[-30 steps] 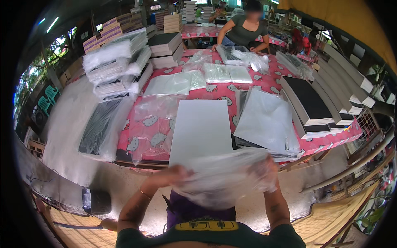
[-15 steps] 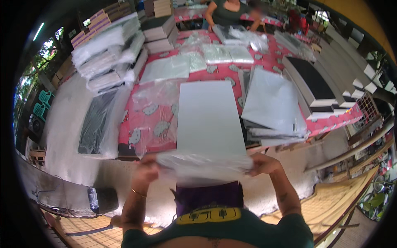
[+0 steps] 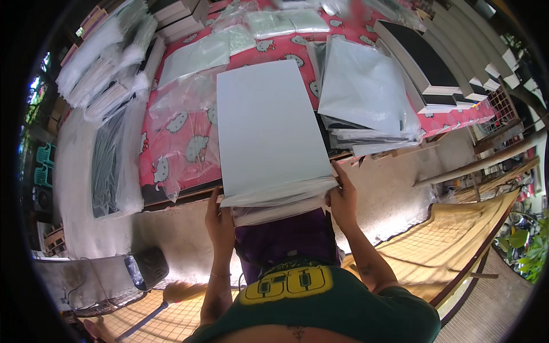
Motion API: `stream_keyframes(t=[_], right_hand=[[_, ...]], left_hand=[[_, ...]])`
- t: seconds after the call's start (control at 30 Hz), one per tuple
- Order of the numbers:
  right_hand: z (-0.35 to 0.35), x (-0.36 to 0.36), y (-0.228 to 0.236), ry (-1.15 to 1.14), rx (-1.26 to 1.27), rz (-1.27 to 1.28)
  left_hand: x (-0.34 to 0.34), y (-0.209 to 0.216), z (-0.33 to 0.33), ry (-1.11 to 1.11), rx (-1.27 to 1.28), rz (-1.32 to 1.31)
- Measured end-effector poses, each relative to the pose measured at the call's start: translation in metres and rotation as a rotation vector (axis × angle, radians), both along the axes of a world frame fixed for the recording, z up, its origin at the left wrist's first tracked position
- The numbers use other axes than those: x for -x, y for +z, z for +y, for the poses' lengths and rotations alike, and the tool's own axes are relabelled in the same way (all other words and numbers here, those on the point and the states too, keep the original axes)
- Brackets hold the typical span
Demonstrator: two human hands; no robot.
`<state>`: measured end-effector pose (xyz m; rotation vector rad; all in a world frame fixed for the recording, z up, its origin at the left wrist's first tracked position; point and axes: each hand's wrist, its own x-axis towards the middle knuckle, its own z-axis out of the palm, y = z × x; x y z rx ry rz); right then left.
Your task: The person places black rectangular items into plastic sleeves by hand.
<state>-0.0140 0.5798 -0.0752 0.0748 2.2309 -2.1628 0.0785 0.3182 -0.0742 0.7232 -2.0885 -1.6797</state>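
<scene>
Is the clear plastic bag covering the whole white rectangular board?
No: the clear plastic bag sits at the near end, between the left hand and right hand, leaving most of the white rectangular board bare.

Workshop, by its look, partly open-air. Before me: work surface [image 3: 274, 52], pink patterned cover; black-topped stacks [image 3: 413, 54] of thick blocks, right; plastic-wrapped bundles [image 3: 100, 63], left; clear plastic sleeves [image 3: 194, 60] between. Also: greyish floor [image 3: 394, 183], broom [image 3: 183, 291], green plastic chairs [image 3: 44, 153], foliage [image 3: 523, 243] at the edge.

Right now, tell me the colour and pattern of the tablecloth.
Pink with white cartoon cat heads; the tablecloth shows best in the head view.
</scene>
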Motion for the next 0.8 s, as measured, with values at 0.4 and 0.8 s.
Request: stream_keyframes(t=[0.4, 0.8], right_hand=[[0.057, 0.008, 0.066, 0.416, 0.577, -0.022], [-0.040, 0.171, 0.151, 0.428, 0.970, 0.059]], left_hand=[[-0.010, 0.111, -0.012, -0.177, -0.592, 0.256], [0.166, 0.150, -0.100, -0.304, -0.967, 0.748]])
